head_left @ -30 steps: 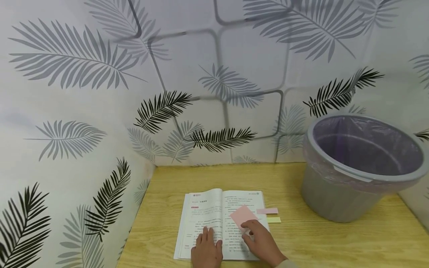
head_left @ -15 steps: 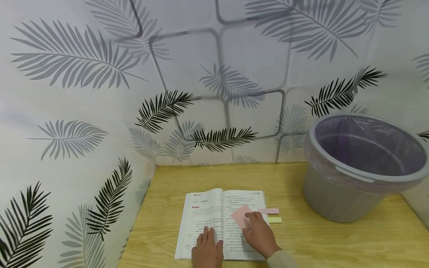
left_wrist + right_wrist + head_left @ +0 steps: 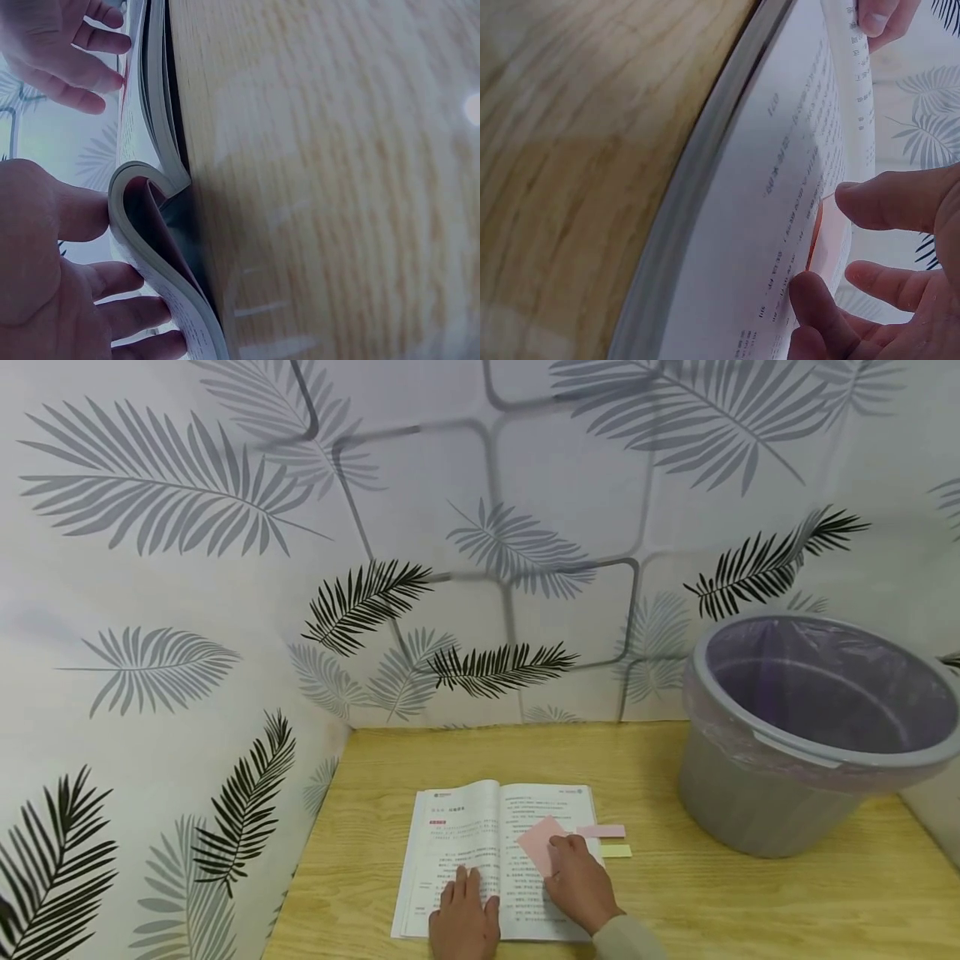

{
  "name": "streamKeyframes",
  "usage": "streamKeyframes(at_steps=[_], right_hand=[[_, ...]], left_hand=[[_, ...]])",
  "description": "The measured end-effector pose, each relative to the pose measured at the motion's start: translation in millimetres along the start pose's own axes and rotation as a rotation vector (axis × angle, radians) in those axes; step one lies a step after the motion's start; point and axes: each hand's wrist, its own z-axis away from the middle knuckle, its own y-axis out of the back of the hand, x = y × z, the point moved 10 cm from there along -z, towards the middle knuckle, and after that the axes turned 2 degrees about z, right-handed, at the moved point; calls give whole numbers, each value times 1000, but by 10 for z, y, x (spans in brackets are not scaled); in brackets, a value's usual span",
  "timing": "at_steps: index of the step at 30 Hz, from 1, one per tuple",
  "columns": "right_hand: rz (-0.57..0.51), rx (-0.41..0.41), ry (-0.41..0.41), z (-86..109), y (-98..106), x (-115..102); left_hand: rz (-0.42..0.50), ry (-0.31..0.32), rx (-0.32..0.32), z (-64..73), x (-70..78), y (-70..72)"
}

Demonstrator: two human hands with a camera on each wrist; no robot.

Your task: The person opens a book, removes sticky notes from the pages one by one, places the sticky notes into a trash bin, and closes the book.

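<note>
An open book [image 3: 459, 827] with printed pages lies on the wooden table. My left hand [image 3: 463, 920] rests on the lower part of its left page, fingers extended. On the right page is a pink sticky note [image 3: 537, 845], set at a slant. My right hand [image 3: 581, 887] covers the note's lower right part, fingertips on it. In the right wrist view, the thumb [image 3: 859, 202] touches one end of the pink paper while the other fingers [image 3: 817, 296] lie spread at its far end. The left wrist view has the left fingers [image 3: 135, 319] along the curved page.
A pink tab [image 3: 609, 832] and a yellow tab [image 3: 618, 852] stick out from the book's right edge. Farther right stands a large grey bin [image 3: 750, 814] with a clear purple liner. Leaf-patterned wall covering [image 3: 525, 618] rises behind the wooden table [image 3: 420, 752].
My right hand has shifted slightly up over the pink sticky note, its fingers now covering more of the note's right side. The left hand stays on the left page.
</note>
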Motion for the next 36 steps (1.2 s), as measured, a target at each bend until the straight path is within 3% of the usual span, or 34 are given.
streamKeyframes(at_steps=[7,17,36], right_hand=[[54,48,41,-22,-31,5],[105,-17,5,-60,-163,47],[130,-47,-69,-72,-118,57]], left_hand=[[10,-7,-20,-1,5,-18],[-11,-5,1,3,-2,-27],[-4,-2,0,-23,-19,-36]])
